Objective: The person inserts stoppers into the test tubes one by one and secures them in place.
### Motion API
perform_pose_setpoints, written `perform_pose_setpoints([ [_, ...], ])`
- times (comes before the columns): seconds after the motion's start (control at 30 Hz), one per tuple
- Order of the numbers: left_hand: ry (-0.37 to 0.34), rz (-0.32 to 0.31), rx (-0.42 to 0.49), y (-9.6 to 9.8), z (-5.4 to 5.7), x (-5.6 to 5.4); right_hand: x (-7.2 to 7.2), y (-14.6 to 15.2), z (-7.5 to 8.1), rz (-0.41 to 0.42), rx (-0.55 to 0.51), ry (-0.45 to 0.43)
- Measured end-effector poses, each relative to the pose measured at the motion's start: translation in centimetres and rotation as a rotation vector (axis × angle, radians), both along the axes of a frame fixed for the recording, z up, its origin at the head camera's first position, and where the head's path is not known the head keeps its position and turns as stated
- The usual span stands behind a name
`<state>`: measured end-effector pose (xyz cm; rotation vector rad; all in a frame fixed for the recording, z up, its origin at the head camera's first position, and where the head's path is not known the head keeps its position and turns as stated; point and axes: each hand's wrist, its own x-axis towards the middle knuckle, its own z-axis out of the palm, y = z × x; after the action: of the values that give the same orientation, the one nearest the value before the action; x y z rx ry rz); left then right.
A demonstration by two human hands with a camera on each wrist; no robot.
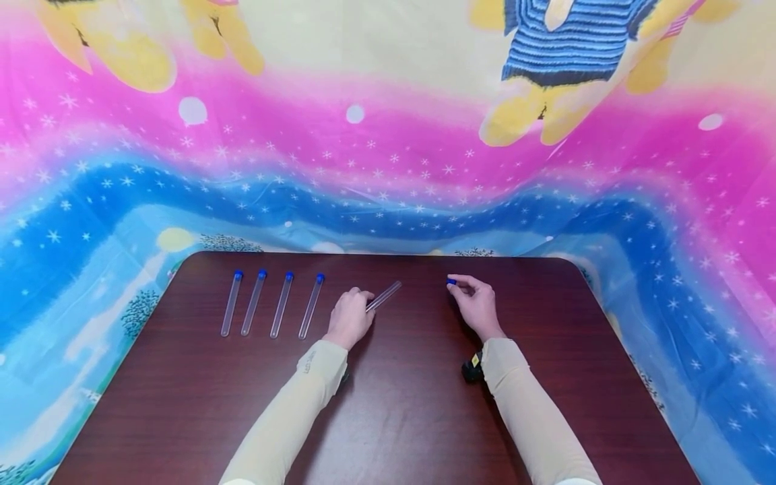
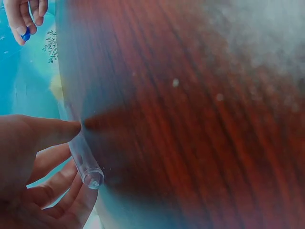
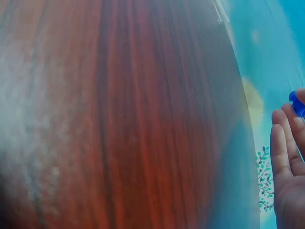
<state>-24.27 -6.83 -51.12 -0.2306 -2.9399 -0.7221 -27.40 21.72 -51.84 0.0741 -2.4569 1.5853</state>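
Observation:
My left hand [image 1: 351, 315] holds a clear test tube [image 1: 384, 295] without a cap, pinched between thumb and fingers near its lower part. The tube tilts up toward the right in the head view. In the left wrist view its rounded end [image 2: 93, 179] points toward the camera. Some distance to the right, my right hand [image 1: 475, 304] pinches a small blue cap [image 1: 451, 281] between thumb and fingertips. The right wrist view shows that blue cap [image 3: 297, 104] at its right edge, with the other fingers [image 3: 281, 143] extended below it.
Several test tubes with blue caps [image 1: 281, 306] lie side by side on the left of the dark wooden table [image 1: 400, 404]. A printed cloth [image 1: 364, 155] hangs behind the table and around its sides. A black wrist camera [image 1: 471, 369] sits at the right cuff.

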Motion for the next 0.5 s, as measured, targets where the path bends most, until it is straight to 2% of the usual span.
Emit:
perform_pose_setpoints([
  [0.5,0.011,0.002,0.021,0.08,0.47,-0.10,0.01,-0.01,0.06,-0.024,0.096,0.030],
])
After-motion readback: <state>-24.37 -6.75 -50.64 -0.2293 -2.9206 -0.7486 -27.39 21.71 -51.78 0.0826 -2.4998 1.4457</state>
